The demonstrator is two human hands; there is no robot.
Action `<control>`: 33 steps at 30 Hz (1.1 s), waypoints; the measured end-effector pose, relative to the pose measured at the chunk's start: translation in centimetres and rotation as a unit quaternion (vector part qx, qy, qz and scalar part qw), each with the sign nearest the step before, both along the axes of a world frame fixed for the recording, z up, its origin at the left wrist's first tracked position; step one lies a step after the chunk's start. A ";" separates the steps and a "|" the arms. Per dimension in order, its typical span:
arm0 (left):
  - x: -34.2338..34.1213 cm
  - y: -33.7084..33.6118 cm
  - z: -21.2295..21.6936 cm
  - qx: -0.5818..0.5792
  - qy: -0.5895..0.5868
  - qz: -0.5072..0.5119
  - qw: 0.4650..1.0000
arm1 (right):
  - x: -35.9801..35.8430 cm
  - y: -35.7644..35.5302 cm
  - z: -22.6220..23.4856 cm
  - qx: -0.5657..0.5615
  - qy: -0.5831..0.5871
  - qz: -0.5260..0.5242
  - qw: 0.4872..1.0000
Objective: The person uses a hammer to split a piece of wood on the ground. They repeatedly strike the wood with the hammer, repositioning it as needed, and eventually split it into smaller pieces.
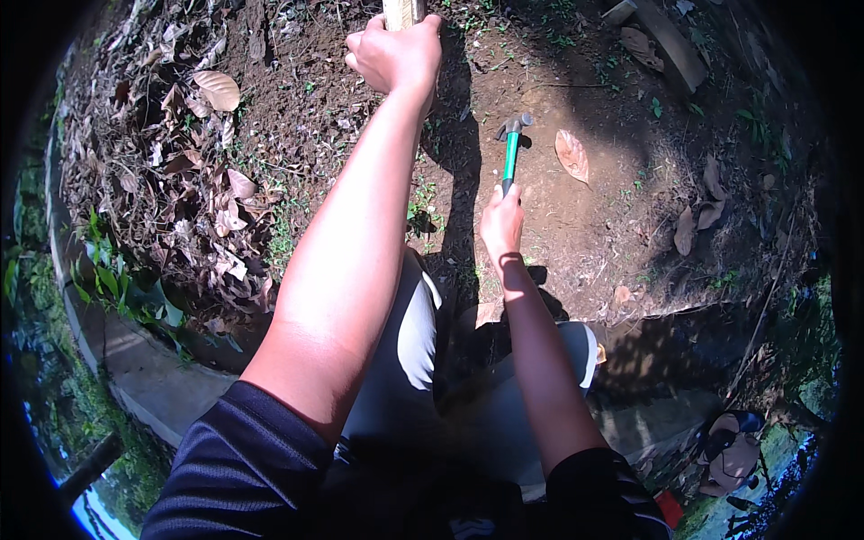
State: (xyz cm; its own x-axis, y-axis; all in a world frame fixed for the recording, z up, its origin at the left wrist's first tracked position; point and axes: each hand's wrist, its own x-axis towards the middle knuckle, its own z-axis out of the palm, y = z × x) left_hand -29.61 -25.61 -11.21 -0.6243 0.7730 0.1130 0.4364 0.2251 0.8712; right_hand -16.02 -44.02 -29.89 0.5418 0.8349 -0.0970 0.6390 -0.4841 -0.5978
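At the top edge, my left hand [398,54] is closed round a pale wooden post [404,11], whose upper part runs out of the picture. My right hand [501,219] grips the lower end of a hammer [511,155] with a green and black handle. The hammer's metal head points away from me, over bare brown soil, well to the right of the post and apart from it. Both arms are stretched forward, the left one higher and farther out.
Dry leaves [193,202] litter the soil at the left. A large brown leaf [571,157] lies right of the hammer. A wooden plank [670,45] rests at the far right. A concrete edge [148,373] curves along the near left, beside green plants [117,279].
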 end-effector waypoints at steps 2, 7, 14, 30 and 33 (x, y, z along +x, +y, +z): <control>-0.8 0.4 -1.2 0.009 0.020 0.009 1.000 | -1.3 0.4 2.8 0.092 0.083 -0.033 0.992; 1.1 -0.5 -0.2 0.036 -0.005 0.010 0.999 | -1.3 -0.4 -1.0 0.004 0.014 -0.023 1.000; 1.3 -0.7 0.2 0.040 0.020 0.006 0.999 | -2.6 0.7 1.6 0.167 0.122 -0.062 0.976; -0.7 -1.3 0.5 0.083 0.042 0.023 0.995 | -2.6 2.2 2.4 0.129 0.143 -0.010 0.981; 0.0 -1.2 0.0 0.085 0.045 0.035 0.995 | -2.3 1.9 2.4 0.211 0.146 -0.052 0.965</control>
